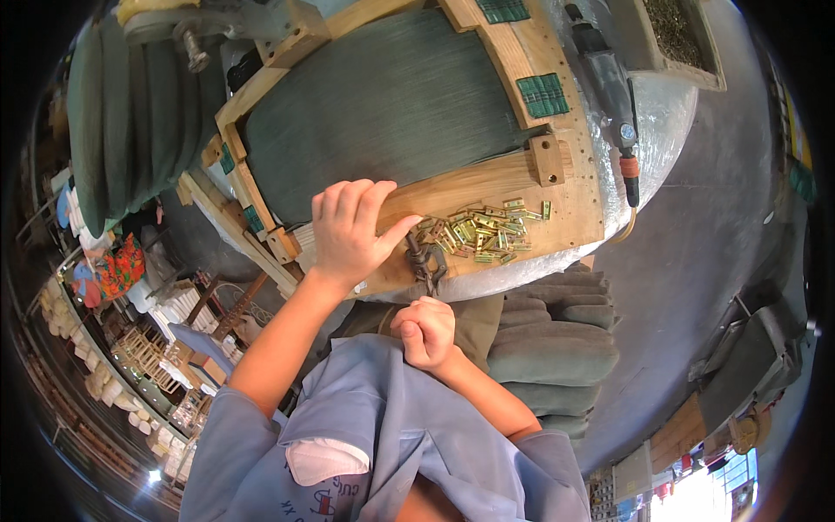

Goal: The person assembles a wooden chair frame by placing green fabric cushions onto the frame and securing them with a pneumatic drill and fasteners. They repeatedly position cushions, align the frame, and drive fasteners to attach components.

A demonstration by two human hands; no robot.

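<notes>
My left hand (pixel 352 230) lies palm-down on the light wooden frame (pixel 487 187), fingers spread, with the thumb reaching toward a pile of small brass hinges (pixel 483 230). Just below it, my right hand (pixel 424 331) is curled into a fist at the frame's near edge. A dark metal tool (pixel 424 261) rises from that fist and its tip sits at the left end of the hinge pile, beside my left thumb. The frame surrounds a dark green woven panel (pixel 383 104).
A grey power driver (pixel 613 96) with an orange tip lies along the frame's right side. Green pads (pixel 544 94) sit on the frame rail. A tray of small screws (pixel 674 30) stands at top right. Stacked green cushions (pixel 548 357) are below the bench, with more cushions (pixel 130 113) at left.
</notes>
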